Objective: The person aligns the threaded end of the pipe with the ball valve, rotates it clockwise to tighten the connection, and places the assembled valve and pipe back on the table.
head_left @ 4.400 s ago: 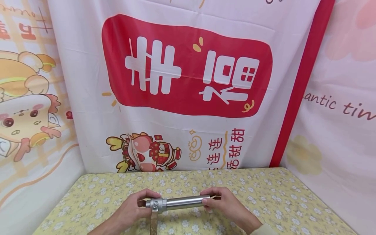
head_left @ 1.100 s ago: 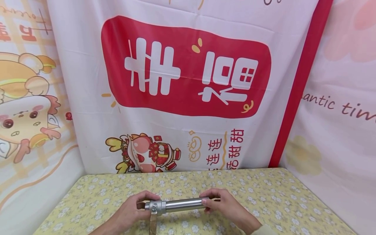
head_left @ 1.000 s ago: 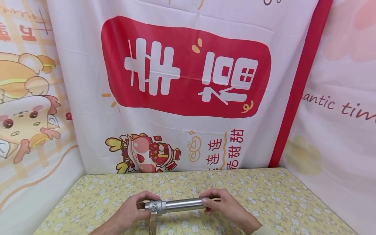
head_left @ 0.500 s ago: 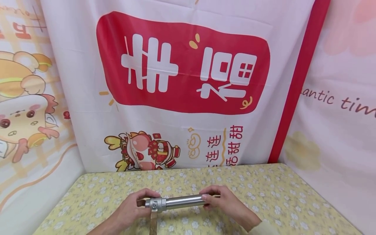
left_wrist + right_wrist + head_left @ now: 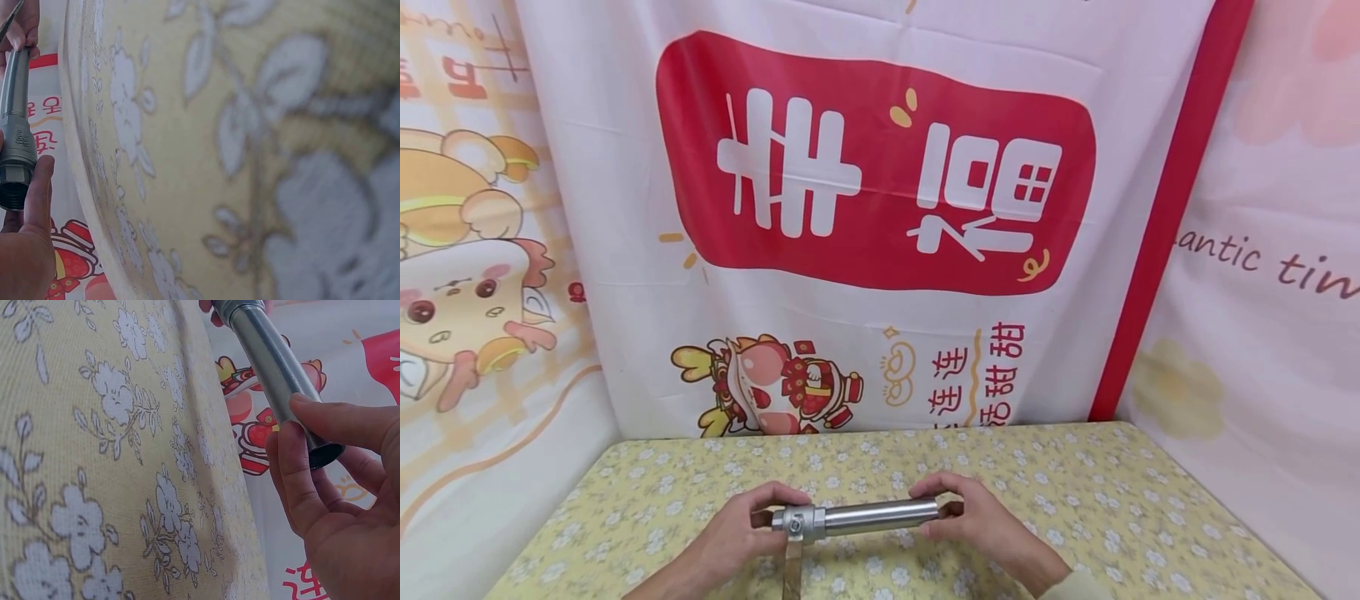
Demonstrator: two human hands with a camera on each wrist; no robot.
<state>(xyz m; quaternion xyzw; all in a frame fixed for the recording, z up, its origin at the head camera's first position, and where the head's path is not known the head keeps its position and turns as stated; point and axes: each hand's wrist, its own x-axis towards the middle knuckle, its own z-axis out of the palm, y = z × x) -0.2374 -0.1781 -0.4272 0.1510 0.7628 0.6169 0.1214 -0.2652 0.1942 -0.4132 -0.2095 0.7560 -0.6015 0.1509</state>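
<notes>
A silver ball valve (image 5: 801,524) is joined to a smooth metal pipe (image 5: 874,517), and both are held nearly level above the table. My left hand (image 5: 739,527) grips the valve body, with the fingers over the top and the thumb below. A flat lever handle (image 5: 792,571) hangs from the valve toward me. At the far right end of the pipe, my right hand (image 5: 973,518) holds it between thumb and fingers. In the right wrist view, the pipe's open end (image 5: 326,455) shows between those fingers. The left wrist view shows the valve's hexagonal threaded end (image 5: 15,181).
A yellow floral cloth covers the table (image 5: 1075,483). White printed curtain (image 5: 880,325) hangs behind its back edge, with more printed cloth at the left (image 5: 467,275) and right (image 5: 1262,350) sides.
The right hand's fingers have shifted on the pipe, and more of its right end shows than half a second ago. The left hand keeps its grip on the valve. The head view shifts slightly.
</notes>
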